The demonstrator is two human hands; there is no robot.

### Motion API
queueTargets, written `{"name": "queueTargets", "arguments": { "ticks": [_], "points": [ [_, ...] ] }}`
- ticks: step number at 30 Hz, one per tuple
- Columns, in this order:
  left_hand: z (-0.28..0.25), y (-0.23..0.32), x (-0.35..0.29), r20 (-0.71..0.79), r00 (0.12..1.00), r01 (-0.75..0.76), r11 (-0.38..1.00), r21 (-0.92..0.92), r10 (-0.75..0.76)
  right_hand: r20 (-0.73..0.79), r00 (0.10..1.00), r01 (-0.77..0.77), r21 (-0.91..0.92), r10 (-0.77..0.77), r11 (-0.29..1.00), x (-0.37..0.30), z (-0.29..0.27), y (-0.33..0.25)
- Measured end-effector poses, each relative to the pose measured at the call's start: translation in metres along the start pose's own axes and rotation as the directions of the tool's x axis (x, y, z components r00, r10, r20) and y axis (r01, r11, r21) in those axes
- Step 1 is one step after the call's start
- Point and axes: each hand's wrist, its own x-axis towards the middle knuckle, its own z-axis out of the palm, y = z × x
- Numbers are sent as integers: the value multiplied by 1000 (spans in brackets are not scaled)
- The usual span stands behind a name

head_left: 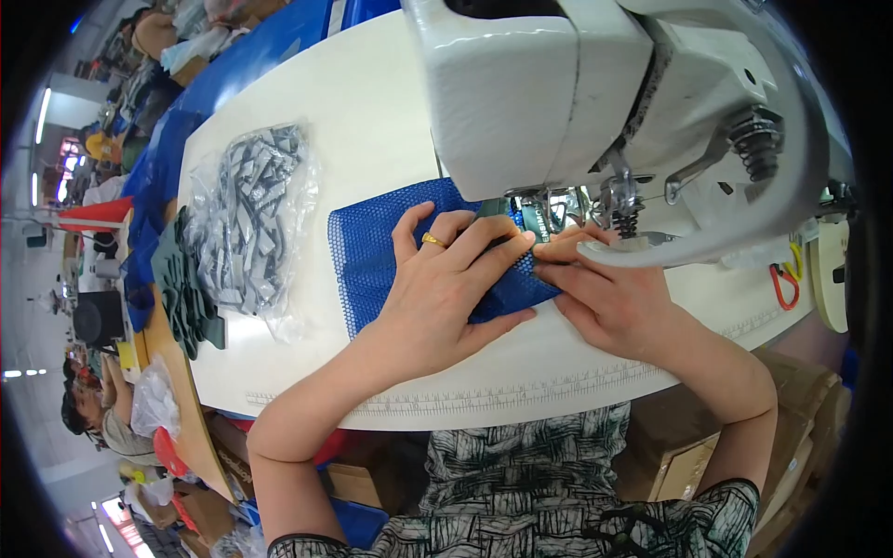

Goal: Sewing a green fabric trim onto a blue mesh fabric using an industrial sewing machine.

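A piece of blue mesh fabric [372,246] lies on the white sewing machine table, its right part under the machine head. My left hand [437,288] rests on the mesh with fingers spread, one wearing a gold ring. Its index fingertip presses beside a small dark green label [537,221] with light lettering, which lies on the mesh close to the presser foot [561,212]. My right hand [609,298] has its fingers drawn together at the near end of that label, touching the left fingertips. The right fingertips partly hide the label's end.
The white sewing machine [530,93] overhangs my hands. To the left lie a clear bag of grey labels [256,219] and a stack of dark green strips [183,284]. Red-handled snips [784,286] sit at right. A printed ruler [465,395] follows the near edge. Another person [102,409] is far left.
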Motion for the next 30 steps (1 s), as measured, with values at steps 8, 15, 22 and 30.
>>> {"name": "queueTargets", "arguments": {
  "ticks": [8, 15, 22, 30],
  "points": [
    [2, -2, 2, -28, 999, -22, 1000, 16, 22, 27, 998, -50, 79, 48, 996, -3, 3, 4],
    [2, -5, 2, -34, 999, -24, 1000, -3, 24, 27, 995, -87, -208, 95, 974, 7, -9, 2],
    [2, -7, 2, -48, 998, -29, 999, -13, 28, 118, 973, -177, -183, 200, 967, -1, -11, 11],
    [0, -7, 3, -74, 997, -26, 998, -50, 22, 76, 993, -68, -245, 89, 967, 3, -12, 7]
  ]
}}
